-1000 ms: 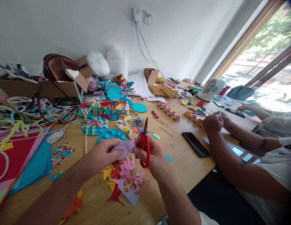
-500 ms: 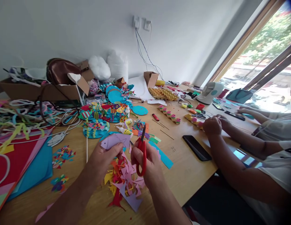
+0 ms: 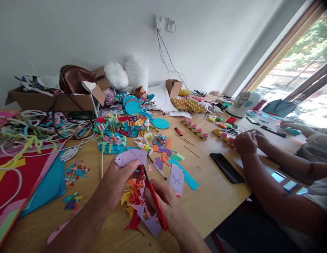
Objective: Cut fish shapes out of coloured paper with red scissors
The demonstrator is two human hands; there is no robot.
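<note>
Between the thumb and fingers of my left hand [image 3: 118,181] is a piece of lilac paper [image 3: 129,156] with a fish outline drawn on it; its left end is rounded. My right hand [image 3: 160,200] grips a pair of red-handled scissors [image 3: 158,206]. Their dark blades point up at the paper's lower right edge, close to my left fingertips; whether they touch it I cannot tell. Paper scraps [image 3: 144,214] in pink, red, yellow and lilac lie heaped below my hands. Right of them rests a lilac sheet with drawn outlines [image 3: 176,178], beside a pen [image 3: 157,168].
Coloured sheets [image 3: 44,182] and tangled strips [image 3: 34,130] lie at the left. Blue paper crafts [image 3: 112,144] and glue bottles [image 3: 144,147] stand ahead. A phone [image 3: 226,168] lies at the right, near another person's hands [image 3: 246,140]. A cardboard box [image 3: 52,102] stands by the wall.
My right hand has lowered and turned the scissors, bringing the blades from upright to the paper's lower right edge. My left hand keeps hold of the paper. The view has shifted slightly.
</note>
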